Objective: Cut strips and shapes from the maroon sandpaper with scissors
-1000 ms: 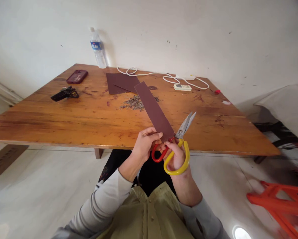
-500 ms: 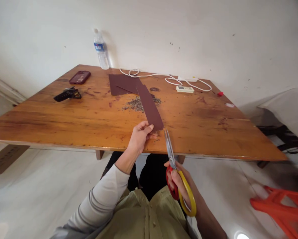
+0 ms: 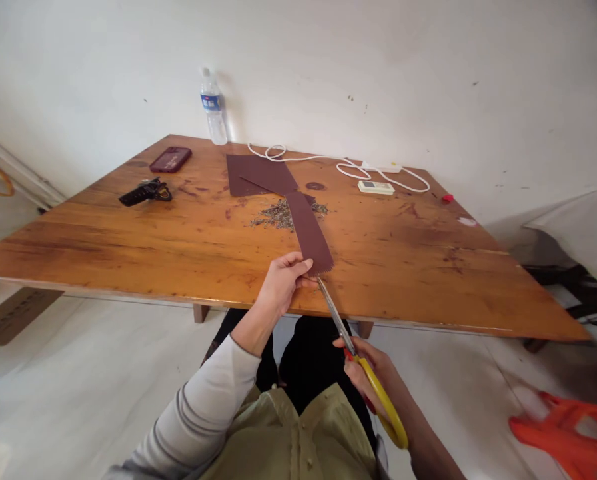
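I saw that the left hand (image 3: 280, 285) pinched the brown strip (image 3: 309, 230), and the right hand (image 3: 382, 365) held the scissors (image 3: 338, 320), with tips near the strip's notched end.

The paper strip (image 3: 308, 230) is coloured maroon, the scissor handles (image 3: 383, 401) yellow and red; the table (image 3: 188, 247) is streaked orange-brown, the bottle (image 3: 211, 110) at its back edge banded blue.

Two hands (image 3: 281, 283) (image 3: 376, 365), one scissors (image 3: 372, 380), one bottle (image 3: 212, 110)
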`<state>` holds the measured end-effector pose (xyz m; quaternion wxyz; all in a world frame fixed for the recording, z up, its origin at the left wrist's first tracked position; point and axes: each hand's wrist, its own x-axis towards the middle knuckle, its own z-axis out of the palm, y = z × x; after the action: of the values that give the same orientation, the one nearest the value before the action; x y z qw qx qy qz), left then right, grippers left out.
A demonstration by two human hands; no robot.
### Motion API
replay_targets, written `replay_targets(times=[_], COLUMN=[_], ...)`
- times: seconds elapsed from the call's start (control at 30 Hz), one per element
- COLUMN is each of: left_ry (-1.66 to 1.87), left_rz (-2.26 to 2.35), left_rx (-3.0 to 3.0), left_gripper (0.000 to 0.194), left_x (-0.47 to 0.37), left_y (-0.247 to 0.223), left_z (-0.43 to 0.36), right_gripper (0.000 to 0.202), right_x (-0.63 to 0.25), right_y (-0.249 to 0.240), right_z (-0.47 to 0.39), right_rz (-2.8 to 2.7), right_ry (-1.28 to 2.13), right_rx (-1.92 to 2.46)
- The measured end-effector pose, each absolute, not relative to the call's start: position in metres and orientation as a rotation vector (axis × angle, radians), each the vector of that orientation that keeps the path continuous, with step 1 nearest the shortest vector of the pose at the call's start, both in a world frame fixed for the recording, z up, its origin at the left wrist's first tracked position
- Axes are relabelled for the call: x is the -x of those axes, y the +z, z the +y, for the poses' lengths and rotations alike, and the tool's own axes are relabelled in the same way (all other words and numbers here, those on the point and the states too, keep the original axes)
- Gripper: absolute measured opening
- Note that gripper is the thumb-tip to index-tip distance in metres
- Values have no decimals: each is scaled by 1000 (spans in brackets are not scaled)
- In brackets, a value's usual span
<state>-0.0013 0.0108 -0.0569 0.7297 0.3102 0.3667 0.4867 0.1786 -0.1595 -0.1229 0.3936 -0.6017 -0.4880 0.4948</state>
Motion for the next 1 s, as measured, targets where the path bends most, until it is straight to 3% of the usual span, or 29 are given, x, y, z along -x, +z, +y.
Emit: replay_targets(times=[0.23,1.0], left_ry=[1037,1028], left_rz=[821,813], left_rx=[-697,-717], left_gripper=[19,18], left_x=[2,3], left_y=[-56,-57], left_z=[11,10], right_gripper=[53,57], right_x=[-192,-194], right_y=[-130,-116], right_z=[-161,-154], right_rz=[-1196,-1129], right_ry=[1436,1514], right_rx=[1463,1489])
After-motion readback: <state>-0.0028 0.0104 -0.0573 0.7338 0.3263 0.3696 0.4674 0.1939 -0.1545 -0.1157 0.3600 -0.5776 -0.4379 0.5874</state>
